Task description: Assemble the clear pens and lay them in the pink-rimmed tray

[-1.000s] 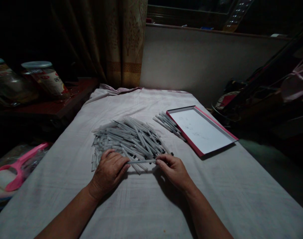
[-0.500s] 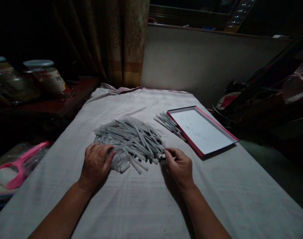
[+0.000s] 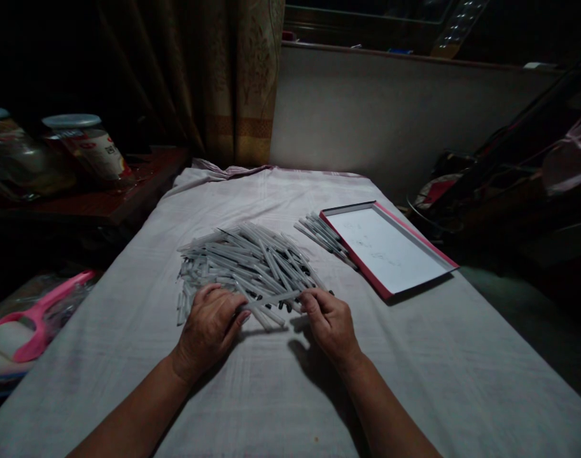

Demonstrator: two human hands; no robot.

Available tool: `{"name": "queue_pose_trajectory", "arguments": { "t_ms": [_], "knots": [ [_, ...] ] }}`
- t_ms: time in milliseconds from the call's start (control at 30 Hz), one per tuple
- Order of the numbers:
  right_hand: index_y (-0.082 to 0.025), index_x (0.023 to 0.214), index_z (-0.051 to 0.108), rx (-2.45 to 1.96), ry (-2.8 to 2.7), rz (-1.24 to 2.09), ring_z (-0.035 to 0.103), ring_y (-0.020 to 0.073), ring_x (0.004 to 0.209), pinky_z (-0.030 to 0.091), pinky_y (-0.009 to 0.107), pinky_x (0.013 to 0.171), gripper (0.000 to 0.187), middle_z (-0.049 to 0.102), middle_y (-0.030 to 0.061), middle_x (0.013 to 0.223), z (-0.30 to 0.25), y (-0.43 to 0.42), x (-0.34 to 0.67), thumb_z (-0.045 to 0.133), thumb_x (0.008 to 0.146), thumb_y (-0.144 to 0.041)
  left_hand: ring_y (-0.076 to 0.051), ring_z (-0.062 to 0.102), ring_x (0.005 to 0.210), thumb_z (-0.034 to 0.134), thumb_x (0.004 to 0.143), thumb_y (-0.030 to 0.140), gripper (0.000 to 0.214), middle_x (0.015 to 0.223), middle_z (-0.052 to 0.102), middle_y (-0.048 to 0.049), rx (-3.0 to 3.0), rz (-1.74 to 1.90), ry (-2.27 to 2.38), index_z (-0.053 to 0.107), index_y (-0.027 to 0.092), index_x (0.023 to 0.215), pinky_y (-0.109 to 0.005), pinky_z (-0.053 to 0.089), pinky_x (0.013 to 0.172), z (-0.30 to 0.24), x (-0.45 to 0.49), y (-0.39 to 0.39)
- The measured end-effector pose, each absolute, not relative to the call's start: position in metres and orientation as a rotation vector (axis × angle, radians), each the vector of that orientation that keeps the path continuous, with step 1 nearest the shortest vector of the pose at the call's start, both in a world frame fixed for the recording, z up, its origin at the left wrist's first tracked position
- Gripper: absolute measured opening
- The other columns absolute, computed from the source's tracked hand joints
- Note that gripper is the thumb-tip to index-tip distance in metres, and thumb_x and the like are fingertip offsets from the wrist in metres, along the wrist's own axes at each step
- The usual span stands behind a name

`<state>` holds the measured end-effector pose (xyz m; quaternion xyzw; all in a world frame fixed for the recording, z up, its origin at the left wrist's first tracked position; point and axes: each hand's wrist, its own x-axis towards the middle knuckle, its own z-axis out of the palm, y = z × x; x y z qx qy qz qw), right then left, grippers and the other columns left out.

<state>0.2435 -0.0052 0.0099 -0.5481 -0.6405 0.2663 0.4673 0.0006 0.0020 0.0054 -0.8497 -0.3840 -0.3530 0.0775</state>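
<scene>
A slim translucent pen barrel (image 3: 275, 298) is stretched between my hands in front of a heap. My left hand (image 3: 214, 323) pinches its left end between thumb and fingers. At the other end, the thumb and fingers of my right hand (image 3: 329, 323) are closed on it; whatever else they cover is hidden. The heap of pen barrels (image 3: 245, 254) lies jumbled just beyond my hands, with small black pieces among its near right ends. A smaller row of similar pens (image 3: 324, 238), with dark ends, rests against the shallow red-edged box lid (image 3: 390, 254).
A white cloth (image 3: 271, 394) covers the table. Lidded jars (image 3: 92, 149) stand on a dark red side table (image 3: 123, 200) at left. Below are pink-handled scissors (image 3: 35, 318) among plastic bags. A patterned curtain (image 3: 245, 83) hangs behind.
My left hand has moved right and my right hand has come left, bringing them closer together. The pen barrel between them now sits nearer me, at the heap's front edge.
</scene>
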Motion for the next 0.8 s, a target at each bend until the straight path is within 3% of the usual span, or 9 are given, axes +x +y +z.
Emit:
{"name": "queue_pose_trajectory", "arguments": {
  "t_ms": [233,433,667,800],
  "knots": [
    [-0.018,0.061,0.063,-1.323,-1.348,1.096,0.046,0.0118,0.046,0.036,0.024,0.047,0.048,0.053,-0.0008,0.049,0.01,-0.006,0.236,0.056,0.084,-0.059,-0.019,0.064,0.078,0.052,0.097,0.025,0.01,0.079,0.07,-0.0015,-2.577,-0.998,-1.047,0.056,0.019,0.103,-0.041,0.04,0.096,0.01,0.005,0.0],
    [-0.017,0.059,0.062,-1.329,-1.278,1.183,0.039,0.0097,0.043,0.032,0.023,0.043,0.053,0.048,-0.0023,0.046,0.009,-0.003,0.24,0.057,0.081,-0.065,-0.018,0.059,0.066,0.044,0.101,0.034,0.027,0.066,0.064,-0.0001,-2.58,-0.913,-1.01,0.057,0.019,0.082,-0.038,0.042,0.087,0.015,0.001,0.003],
    [-0.018,0.065,0.063,-1.201,-1.37,1.051,0.05,0.0118,0.052,0.04,0.023,0.051,0.035,0.056,-0.0008,0.053,0.02,-0.007,0.243,0.061,0.084,-0.046,-0.016,0.054,0.061,0.033,0.103,0.031,0.037,0.063,0.06,0.0006,-2.701,-0.941,-1.022,0.056,0.019,0.078,-0.036,0.041,0.084,0.017,0.001,0.005],
    [-0.018,0.08,0.07,-1.125,-1.384,1.053,0.057,0.0138,0.057,0.045,0.024,0.055,0.022,0.065,0.0013,0.062,0.018,-0.008,0.244,0.062,0.085,-0.038,-0.015,0.052,0.06,0.029,0.103,0.03,0.039,0.063,0.058,0.0011,-2.786,-0.978,-1.082,0.054,0.019,0.076,-0.035,0.041,0.082,0.015,-0.002,0.005]
  ]
}}
